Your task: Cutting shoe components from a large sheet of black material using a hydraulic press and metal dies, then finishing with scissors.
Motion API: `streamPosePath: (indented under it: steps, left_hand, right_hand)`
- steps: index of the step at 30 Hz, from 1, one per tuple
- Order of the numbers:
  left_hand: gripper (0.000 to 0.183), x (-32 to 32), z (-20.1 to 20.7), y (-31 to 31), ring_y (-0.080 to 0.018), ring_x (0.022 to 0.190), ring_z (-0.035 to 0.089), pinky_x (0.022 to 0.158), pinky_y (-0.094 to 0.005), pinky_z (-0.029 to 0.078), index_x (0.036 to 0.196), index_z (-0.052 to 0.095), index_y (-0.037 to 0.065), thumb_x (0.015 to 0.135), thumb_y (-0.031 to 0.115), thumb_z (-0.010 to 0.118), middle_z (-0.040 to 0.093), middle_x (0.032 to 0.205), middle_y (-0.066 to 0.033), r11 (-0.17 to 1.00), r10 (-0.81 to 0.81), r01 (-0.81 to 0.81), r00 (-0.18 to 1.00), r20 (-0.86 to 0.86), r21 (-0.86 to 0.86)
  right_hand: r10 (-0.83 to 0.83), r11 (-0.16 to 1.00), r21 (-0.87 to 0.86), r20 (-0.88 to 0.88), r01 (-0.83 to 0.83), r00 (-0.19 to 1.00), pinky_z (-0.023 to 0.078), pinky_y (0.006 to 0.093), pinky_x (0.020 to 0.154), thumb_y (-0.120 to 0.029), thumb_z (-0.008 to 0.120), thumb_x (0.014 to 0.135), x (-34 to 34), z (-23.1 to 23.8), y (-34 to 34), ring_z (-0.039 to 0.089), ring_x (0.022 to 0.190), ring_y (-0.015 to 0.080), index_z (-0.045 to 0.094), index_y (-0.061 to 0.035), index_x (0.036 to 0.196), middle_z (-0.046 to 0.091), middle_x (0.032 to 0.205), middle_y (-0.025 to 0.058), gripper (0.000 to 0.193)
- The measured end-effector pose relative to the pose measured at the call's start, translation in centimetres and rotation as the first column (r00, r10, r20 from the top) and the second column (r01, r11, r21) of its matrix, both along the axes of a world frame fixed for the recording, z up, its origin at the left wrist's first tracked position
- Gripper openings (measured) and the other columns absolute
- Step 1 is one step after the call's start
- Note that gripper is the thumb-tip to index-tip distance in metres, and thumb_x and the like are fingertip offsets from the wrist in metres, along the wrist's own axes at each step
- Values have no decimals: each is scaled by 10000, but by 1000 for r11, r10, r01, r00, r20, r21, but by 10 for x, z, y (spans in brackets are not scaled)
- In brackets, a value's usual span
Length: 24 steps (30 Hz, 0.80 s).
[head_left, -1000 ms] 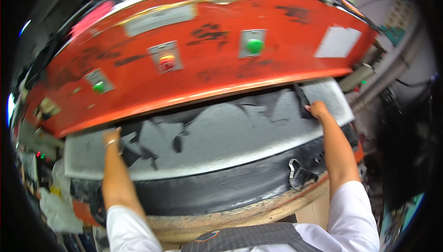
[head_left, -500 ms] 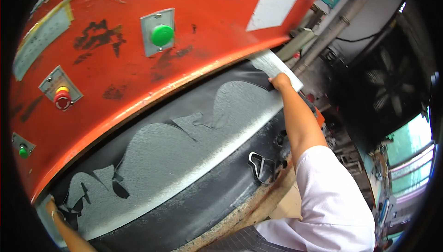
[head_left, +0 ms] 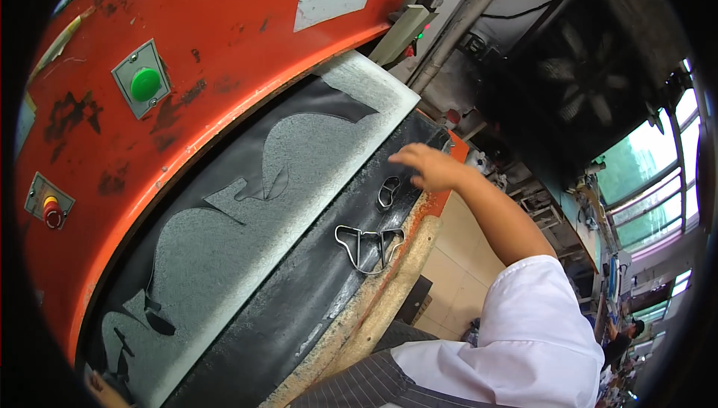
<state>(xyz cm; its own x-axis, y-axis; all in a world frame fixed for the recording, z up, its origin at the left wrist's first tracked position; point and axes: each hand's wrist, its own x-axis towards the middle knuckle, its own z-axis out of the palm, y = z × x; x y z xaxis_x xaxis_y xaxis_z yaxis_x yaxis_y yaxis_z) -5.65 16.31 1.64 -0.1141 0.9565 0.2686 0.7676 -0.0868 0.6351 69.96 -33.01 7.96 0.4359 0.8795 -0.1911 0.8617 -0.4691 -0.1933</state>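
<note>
A thin black sheet [head_left: 224,157] with large curved cut-outs lies on a pale grey board [head_left: 224,258] under the red machine body. My right hand [head_left: 428,166] is open over the dark ledge, its fingers stretched forward and holding nothing. Just below it on the ledge is a small metal cutting die [head_left: 388,192]. A larger two-lobed metal cutting die [head_left: 370,249] lies closer to me. At the lower left, my left hand [head_left: 97,389] is by the near end of the sheet and board. Its fingers are mostly out of sight, so its grip does not show.
The red machine [head_left: 247,34] carries a green push button [head_left: 145,84] and a red stop button [head_left: 52,213]. The dark ledge [head_left: 262,348] runs along the board, with a worn tan edge [head_left: 351,341] nearest me. A large black fan [head_left: 580,71] stands at the right.
My right hand has let go of the sheet's far corner and moved toward me, over the ledge near the dies. The view has swung right, bringing both dies into full sight.
</note>
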Motion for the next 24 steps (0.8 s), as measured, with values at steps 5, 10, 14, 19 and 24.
streamPosePath:
  steps: [5, 10, 14, 19, 24]
  left_hand:
    - [256, 92, 4, -106, -157, 901, 579, 834, -283, 473, 1121, 595, 16, 931, 183, 634, 614, 985, -54, 964, -260, 259, 966, 14, 65]
    - [119, 164, 45, -273, -156, 736, 606, 704, -290, 498, 902, 659, -1, 838, 97, 681, 652, 828, -75, 958, -260, 269, 961, 93, -102]
    - [147, 143, 30, -352, -158, 730, 649, 692, -287, 522, 907, 688, 1, 835, 129, 697, 679, 818, -95, 958, -110, 167, 966, 236, -235]
    - [132, 87, 51, -381, -141, 699, 624, 662, -283, 506, 891, 673, -12, 854, 115, 681, 662, 795, -78, 980, -17, 61, 975, 223, -191]
    - [140, -1, 46, -342, -156, 697, 635, 665, -290, 506, 898, 673, -1, 847, 129, 681, 664, 800, -88, 993, 48, -28, 982, 182, -111]
  right_hand:
    - [159, 987, 27, -143, -157, 977, 444, 398, 999, -59, 695, 742, -35, -29, 4, 492, 1177, 330, 519, -132, 1335, 516, 1291, 123, 623]
    - [97, 984, 161, -131, -75, 987, 436, 407, 962, -98, 710, 775, -59, -28, -11, 517, 1111, 346, 581, -99, 1248, 573, 1148, 145, 490]
    - [67, 974, 226, -160, -30, 985, 460, 411, 923, -87, 752, 731, -58, -23, -49, 541, 1087, 365, 593, -102, 1210, 566, 1109, 154, 506]
    - [45, 941, 339, -122, -1, 992, 476, 383, 838, -61, 750, 690, -46, -11, -54, 607, 912, 360, 607, 17, 1075, 617, 973, 190, 418]
    - [8, 859, 487, -319, 157, 948, 458, 329, 823, -44, 666, 762, -95, 14, 13, 580, 895, 211, 583, 47, 1131, 607, 960, 117, 389]
